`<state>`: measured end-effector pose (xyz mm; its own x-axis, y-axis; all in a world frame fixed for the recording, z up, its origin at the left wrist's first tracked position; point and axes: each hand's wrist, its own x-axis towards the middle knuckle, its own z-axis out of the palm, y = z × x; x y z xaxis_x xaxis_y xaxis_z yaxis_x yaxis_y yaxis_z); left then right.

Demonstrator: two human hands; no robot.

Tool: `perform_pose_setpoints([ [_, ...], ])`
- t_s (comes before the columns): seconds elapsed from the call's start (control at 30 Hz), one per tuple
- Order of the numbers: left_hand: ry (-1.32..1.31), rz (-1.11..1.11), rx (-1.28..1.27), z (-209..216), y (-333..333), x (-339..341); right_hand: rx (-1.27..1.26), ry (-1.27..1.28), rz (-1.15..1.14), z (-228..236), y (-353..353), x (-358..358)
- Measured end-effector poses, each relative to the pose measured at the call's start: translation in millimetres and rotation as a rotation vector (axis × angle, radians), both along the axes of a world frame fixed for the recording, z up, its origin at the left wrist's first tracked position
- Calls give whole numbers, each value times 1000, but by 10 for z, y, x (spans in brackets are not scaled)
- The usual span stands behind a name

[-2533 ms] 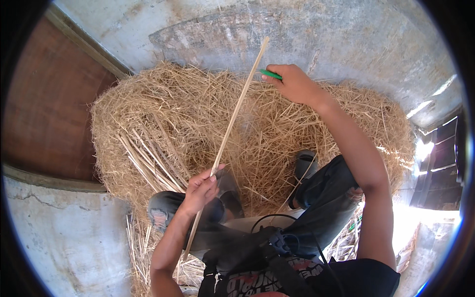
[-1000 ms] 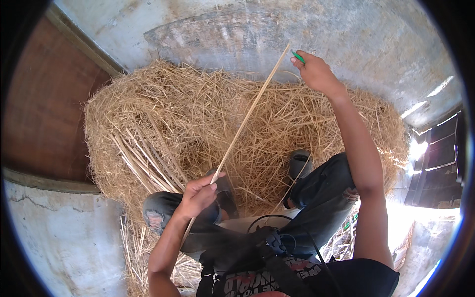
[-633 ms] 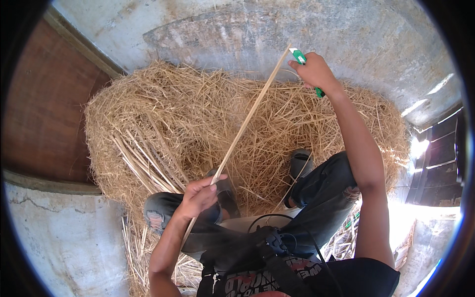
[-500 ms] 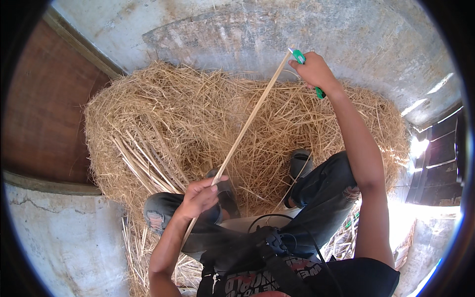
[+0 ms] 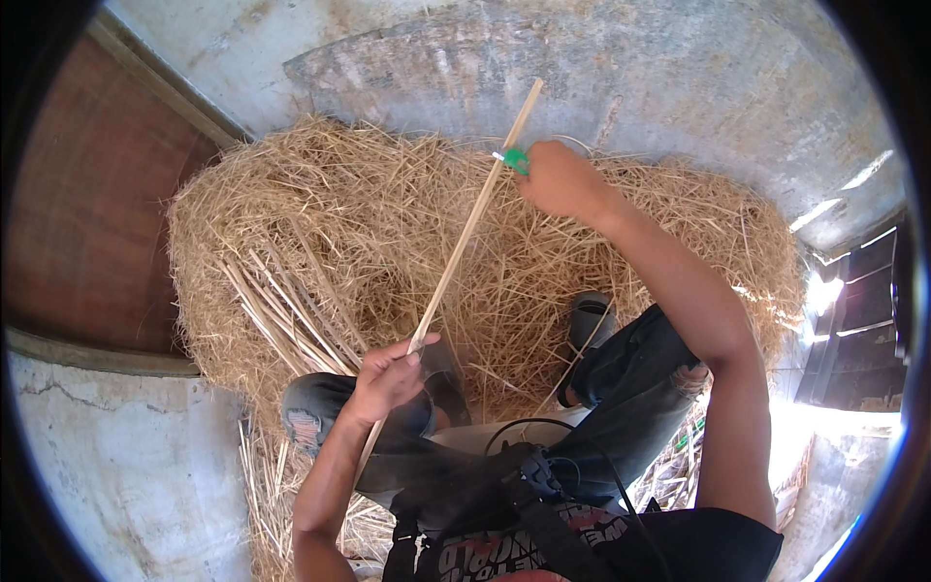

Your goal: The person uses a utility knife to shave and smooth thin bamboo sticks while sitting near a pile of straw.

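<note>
A long pale strip, bamboo by its look [image 5: 466, 235], slants from beside my left thigh up toward the far wall. My left hand [image 5: 386, 380] is closed round its lower part, thumb laid along it. Farther up, my right hand [image 5: 562, 180] grips a green utility knife [image 5: 516, 160]. The knife's pale blade end lies at the strip's edge, a short way below the far tip; whether it cuts in cannot be made out. Most of the knife's handle is hidden by the right hand.
Thin shavings and straw [image 5: 320, 194] are heaped before me against a stained grey wall [image 5: 465, 68]. A bundle of split strips [image 5: 281, 315] leans by my left knee. A brown wooden panel [image 5: 97, 194] stands at left. My shoe [image 5: 590, 325] rests among the shavings.
My right hand with the knife has moved left and nearer, down from the strip's far tip. The strip's far end has swung slightly left; my left hand keeps its hold.
</note>
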<state>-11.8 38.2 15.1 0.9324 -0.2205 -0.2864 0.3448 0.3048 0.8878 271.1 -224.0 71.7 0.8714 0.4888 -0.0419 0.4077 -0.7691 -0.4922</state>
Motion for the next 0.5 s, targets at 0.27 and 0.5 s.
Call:
perform_pose_setpoints([
  [0.27,-16,47,-1,-9,46,13,-54,1,127,90,274,-447],
  [0.5,1,42,-13,50,28,55,-42,47,299,33,399,-777],
])
